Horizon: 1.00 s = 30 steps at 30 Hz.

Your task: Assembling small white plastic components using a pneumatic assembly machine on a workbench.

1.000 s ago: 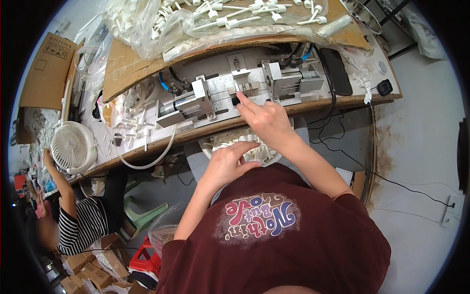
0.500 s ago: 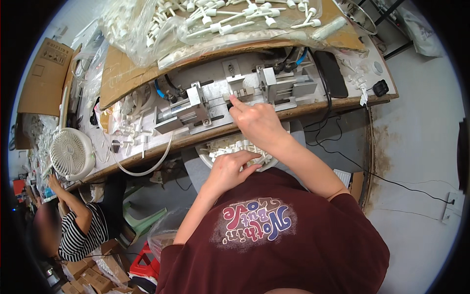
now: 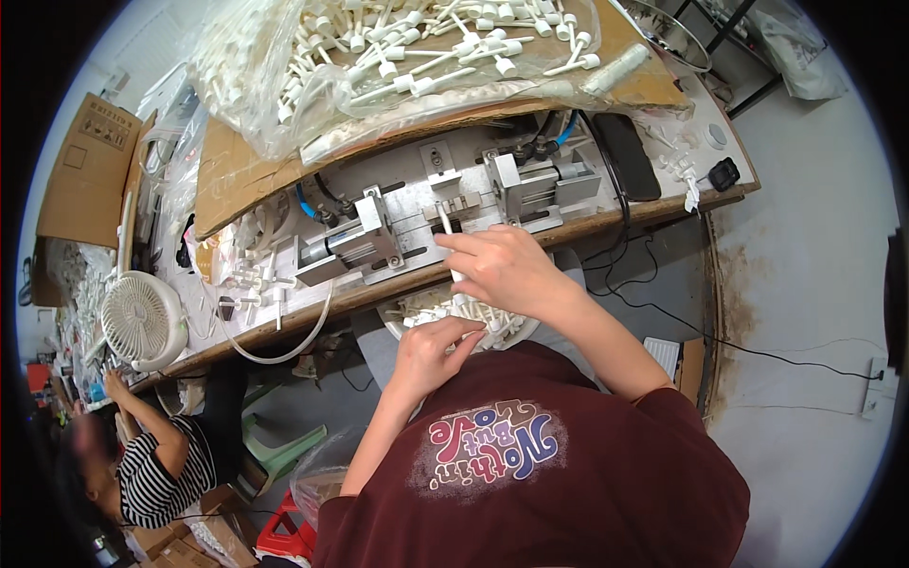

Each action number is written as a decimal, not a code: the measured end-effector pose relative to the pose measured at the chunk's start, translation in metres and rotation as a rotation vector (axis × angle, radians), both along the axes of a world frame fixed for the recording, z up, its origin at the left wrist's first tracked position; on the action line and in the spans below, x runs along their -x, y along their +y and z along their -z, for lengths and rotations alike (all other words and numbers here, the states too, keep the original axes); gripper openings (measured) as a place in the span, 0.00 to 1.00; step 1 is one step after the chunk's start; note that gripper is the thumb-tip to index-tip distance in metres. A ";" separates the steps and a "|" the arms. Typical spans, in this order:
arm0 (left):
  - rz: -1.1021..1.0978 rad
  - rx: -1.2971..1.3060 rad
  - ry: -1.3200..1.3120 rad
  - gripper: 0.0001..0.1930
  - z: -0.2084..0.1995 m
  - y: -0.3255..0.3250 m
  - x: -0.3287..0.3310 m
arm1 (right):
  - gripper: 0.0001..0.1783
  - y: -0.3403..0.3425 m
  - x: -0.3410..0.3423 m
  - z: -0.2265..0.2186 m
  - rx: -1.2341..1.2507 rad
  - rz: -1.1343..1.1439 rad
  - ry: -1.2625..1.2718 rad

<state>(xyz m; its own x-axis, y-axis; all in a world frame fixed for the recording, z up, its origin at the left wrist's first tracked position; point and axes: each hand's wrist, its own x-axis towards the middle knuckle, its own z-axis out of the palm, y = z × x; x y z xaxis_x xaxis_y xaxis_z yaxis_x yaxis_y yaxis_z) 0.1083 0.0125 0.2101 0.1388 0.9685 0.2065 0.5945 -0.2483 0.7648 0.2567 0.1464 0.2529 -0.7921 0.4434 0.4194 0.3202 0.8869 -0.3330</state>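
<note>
My right hand point(image 3: 511, 272) is just in front of the metal fixture point(image 3: 440, 206), its fingers closed on a white plastic stick point(image 3: 451, 248). One end of the stick points up toward the fixture's middle block; its lower end is over the bowl. My left hand point(image 3: 434, 352) rests at the near side of a pale bowl point(image 3: 389, 328) full of white plastic stick pieces point(image 3: 507, 326). Its thumb and fingertips are drawn together at the pieces; what they hold, if anything, is too small to make out.
Metal cylinder clamps point(image 3: 346, 244) flank the fixture on the wooden-edged bench. Above it, cardboard point(image 3: 222, 180) carries a plastic bag of many white pieces point(image 3: 407, 57). A phone point(image 3: 627, 156) lies right, a fan point(image 3: 144, 320) stands left. A person in stripes point(image 3: 156, 473) sits at far left.
My right hand has drawn back from the fixture toward me, and the white stick now shows in its fingers. My left hand has stayed at the bowl, shifting slightly.
</note>
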 end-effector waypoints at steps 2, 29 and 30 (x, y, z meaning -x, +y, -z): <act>-0.019 -0.013 0.015 0.04 0.001 -0.002 0.004 | 0.16 0.005 -0.007 -0.010 0.046 -0.082 0.041; -0.006 -0.085 0.147 0.03 0.002 -0.008 0.006 | 0.21 0.211 0.036 -0.065 -0.046 0.593 -0.283; -0.004 -0.090 0.151 0.03 0.001 -0.008 0.006 | 0.21 0.211 0.034 -0.060 -0.048 0.546 -0.190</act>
<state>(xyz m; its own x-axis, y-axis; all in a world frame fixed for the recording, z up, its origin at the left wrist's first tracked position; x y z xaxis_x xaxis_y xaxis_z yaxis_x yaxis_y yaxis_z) 0.1025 0.0046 0.2089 0.1711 0.9478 0.2691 0.7020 -0.3089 0.6417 0.2224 0.3575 0.3126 -0.5174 0.7928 0.3220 0.7858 0.5892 -0.1879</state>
